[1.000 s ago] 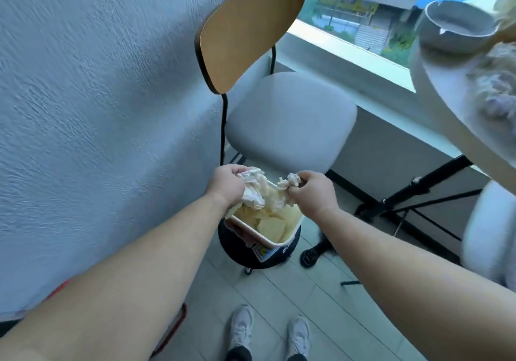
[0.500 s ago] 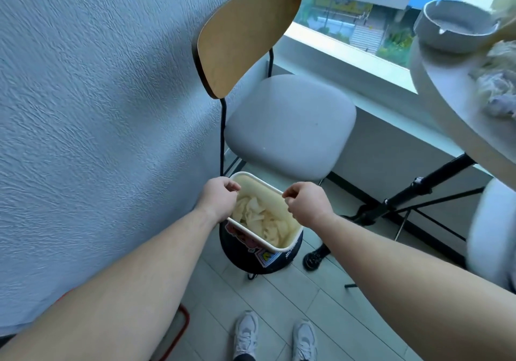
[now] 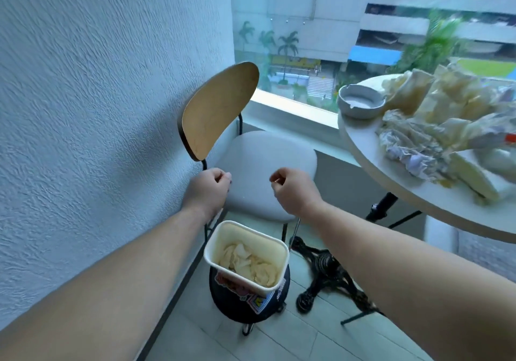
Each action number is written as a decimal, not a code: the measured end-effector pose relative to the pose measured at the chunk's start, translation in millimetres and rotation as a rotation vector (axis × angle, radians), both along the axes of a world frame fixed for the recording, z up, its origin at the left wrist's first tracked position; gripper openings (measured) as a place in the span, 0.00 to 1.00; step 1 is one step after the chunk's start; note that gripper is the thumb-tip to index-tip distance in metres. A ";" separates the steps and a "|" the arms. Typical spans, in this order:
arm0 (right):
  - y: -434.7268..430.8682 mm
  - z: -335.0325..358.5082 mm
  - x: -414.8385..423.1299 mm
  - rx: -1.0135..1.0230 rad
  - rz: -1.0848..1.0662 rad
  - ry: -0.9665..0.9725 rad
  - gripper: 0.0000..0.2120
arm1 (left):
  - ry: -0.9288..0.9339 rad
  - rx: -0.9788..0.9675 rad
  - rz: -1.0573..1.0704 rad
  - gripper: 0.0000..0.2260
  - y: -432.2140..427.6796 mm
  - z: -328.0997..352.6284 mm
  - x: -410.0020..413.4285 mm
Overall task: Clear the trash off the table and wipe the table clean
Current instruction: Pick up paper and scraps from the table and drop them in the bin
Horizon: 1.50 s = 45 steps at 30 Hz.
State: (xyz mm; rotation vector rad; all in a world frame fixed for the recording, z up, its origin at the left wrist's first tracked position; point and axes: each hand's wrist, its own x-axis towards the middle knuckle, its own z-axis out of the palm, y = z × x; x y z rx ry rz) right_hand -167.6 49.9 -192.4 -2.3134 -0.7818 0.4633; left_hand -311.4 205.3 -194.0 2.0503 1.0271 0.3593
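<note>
Bin [image 3: 245, 260] mouth clear; chair [image 3: 268, 170] behind, table [image 3: 391, 170] edge right.

- Table [image 3: 360, 140]: round, pale top, at the right of the view, on a dark ornate pedestal base.
- Trash on table [image 3: 435, 114]: heap of crumpled cream and whitish paper and wrappers, covering much of the visible top.
- Trash bin [image 3: 275, 242]: white, rectangular, open, on the floor beside the base; upright.
- Trash in bin [image 3: 248, 261]: crumpled pale paper lying at the bottom.
</note>
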 end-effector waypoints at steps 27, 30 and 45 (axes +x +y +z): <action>-265.8 191.3 177.1 0.234 -0.440 -0.453 0.11 | -0.499 0.252 -0.515 0.09 -223.4 187.8 252.3; -293.1 187.9 193.1 0.226 -0.462 -0.437 0.11 | -0.477 0.173 -0.623 0.12 -248.0 189.2 265.1; -312.0 147.2 233.8 -0.271 -0.124 -0.387 0.17 | 0.303 0.725 -1.138 0.33 -232.4 173.6 299.7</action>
